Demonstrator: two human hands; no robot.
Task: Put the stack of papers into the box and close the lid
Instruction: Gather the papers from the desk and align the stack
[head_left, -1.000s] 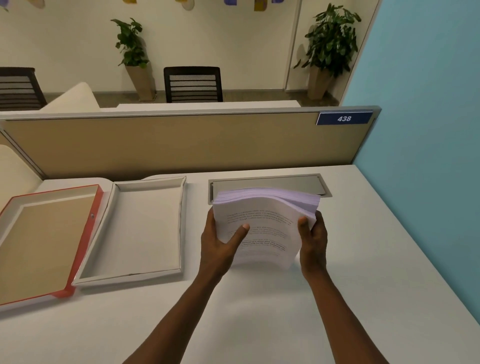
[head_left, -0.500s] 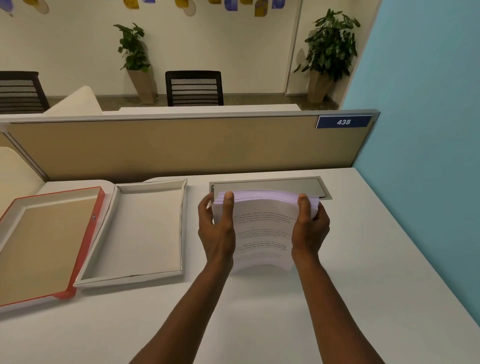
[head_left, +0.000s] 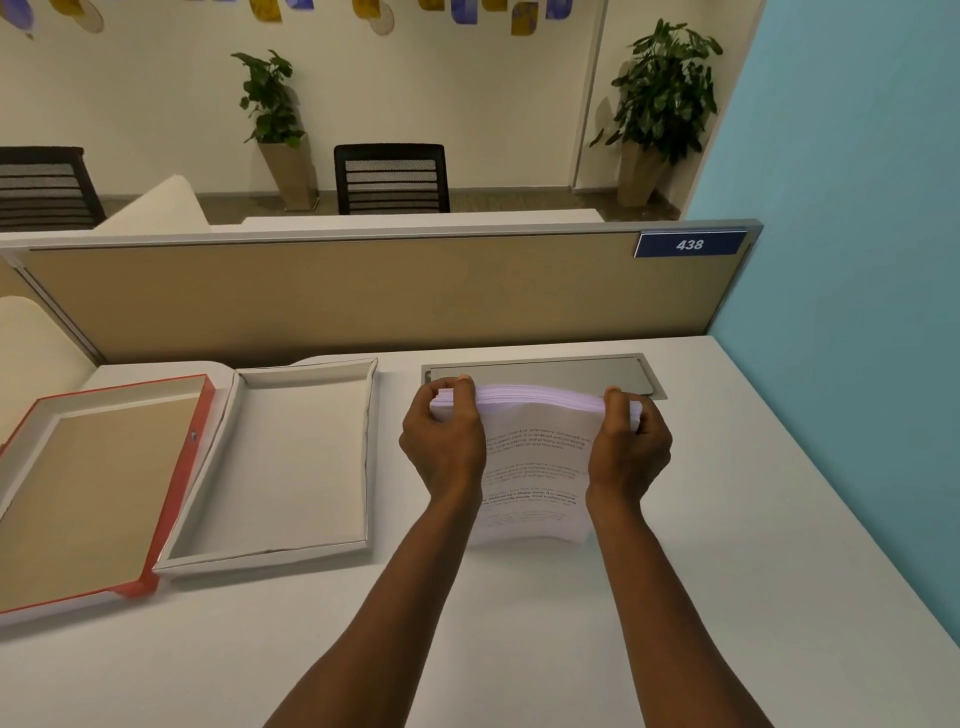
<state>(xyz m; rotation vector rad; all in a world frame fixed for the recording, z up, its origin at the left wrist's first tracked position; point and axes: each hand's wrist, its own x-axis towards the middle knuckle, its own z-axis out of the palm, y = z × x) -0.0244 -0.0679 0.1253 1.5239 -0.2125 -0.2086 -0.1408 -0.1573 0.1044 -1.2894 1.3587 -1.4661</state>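
Two hands clamp my grip on the stack of papers: left hand and right hand at its top corners, centre frame, over the worktop. Left of it lies the open box, the red-edged lid beyond.

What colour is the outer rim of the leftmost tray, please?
Red, on the leftmost tray; the head view shows it.
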